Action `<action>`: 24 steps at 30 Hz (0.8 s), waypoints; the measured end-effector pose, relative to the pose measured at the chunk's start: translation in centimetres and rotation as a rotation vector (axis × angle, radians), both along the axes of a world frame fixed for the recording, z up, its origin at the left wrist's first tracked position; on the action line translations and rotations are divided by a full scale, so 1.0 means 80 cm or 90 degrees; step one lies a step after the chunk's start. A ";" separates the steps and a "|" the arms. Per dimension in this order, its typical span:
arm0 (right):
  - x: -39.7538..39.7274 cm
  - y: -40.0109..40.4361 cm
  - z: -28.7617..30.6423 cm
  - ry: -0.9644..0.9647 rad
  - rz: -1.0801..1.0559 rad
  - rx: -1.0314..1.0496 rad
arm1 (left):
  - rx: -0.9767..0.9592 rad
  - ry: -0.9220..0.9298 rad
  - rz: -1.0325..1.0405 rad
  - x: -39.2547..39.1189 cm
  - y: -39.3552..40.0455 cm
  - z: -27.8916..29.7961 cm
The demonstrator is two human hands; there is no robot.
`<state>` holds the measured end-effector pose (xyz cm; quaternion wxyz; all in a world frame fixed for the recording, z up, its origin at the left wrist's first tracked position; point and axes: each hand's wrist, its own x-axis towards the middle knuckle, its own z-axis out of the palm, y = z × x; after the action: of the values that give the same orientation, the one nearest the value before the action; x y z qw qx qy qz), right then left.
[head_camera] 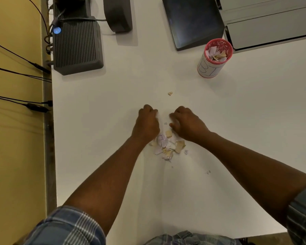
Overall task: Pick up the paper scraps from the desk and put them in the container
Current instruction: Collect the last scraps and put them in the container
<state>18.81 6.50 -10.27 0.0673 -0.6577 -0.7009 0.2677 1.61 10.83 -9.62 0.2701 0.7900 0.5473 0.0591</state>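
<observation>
Paper scraps [167, 145]: loose heap of white, pale lilac and tan bits, lying on white desk [237, 121] near its front middle, just below and between both hands. Stray tan scrap [170, 93] farther back, well apart from heap; a few tiny flecks [208, 172] to the right front. Left hand [147, 122]: knuckles up, fingers curled inward into a loose fist, resting on desk beside heap; whether anything gripped, cannot tell. Right hand [186, 123]: palm down, fingers bent and slightly splayed, tips on desk; pinch on any scrap not discernible. Container [214, 58]: upright cylinder, red perforated rim, white paper wrap with pen marks, at right rear, well apart from hands, already holding scraps. Also present: dark ribbed box [78, 48] at left rear, dark tablet-like slab [193, 22] and grey printer [272, 23] at rear right.
</observation>
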 end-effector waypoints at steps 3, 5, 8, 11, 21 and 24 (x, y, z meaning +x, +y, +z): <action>0.008 0.017 0.006 0.049 -0.031 0.045 | 0.000 -0.038 -0.097 -0.004 -0.018 0.006; 0.019 0.037 0.006 0.040 -0.124 0.084 | 0.033 -0.080 -0.016 -0.017 -0.014 0.011; 0.023 0.067 0.005 0.039 -0.150 0.015 | 0.020 -0.069 0.189 -0.045 0.003 0.014; 0.006 0.074 0.003 0.038 -0.050 -0.057 | -0.055 0.020 0.189 -0.053 0.008 0.014; -0.017 -0.051 0.009 0.016 0.111 0.043 | -0.091 -0.034 0.052 -0.016 -0.102 0.003; -0.001 -0.087 0.021 0.069 -0.022 0.039 | -0.085 -0.095 0.004 -0.021 -0.138 0.005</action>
<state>18.76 -0.43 -8.60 0.1298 -0.6522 -0.6925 0.2797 -0.07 -0.18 -9.20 0.3620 0.7621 0.5306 0.0819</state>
